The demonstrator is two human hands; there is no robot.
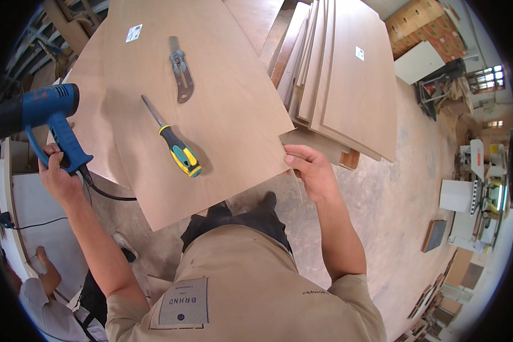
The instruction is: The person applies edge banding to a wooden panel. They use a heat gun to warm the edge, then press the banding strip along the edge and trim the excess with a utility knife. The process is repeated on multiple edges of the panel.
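A blue heat gun (pixel 52 108) with a black nozzle is at the left; my left hand (pixel 61 178) is closed on the lower part of its handle. Before me lies a light-brown wood panel (pixel 228 131) with a notch cut near its right corner. At that corner my right hand (pixel 313 171) pinches a thin pale strip (pixel 297 185), whose end dangles below the fingers. The fingertips are against the panel edge or very near it. On the panel rest a screwdriver (pixel 178 150) with a yellow, green and black handle and a metal tool with a curved end (pixel 180 71).
Stacked wood panels (pixel 359 80) lean beyond my right hand. The heat gun's black cord (pixel 111 196) runs under the panel. A co-worker's arm (pixel 50 273) is at the lower left by a white board. Machines and offcuts line the right side of the concrete floor (pixel 393 211).
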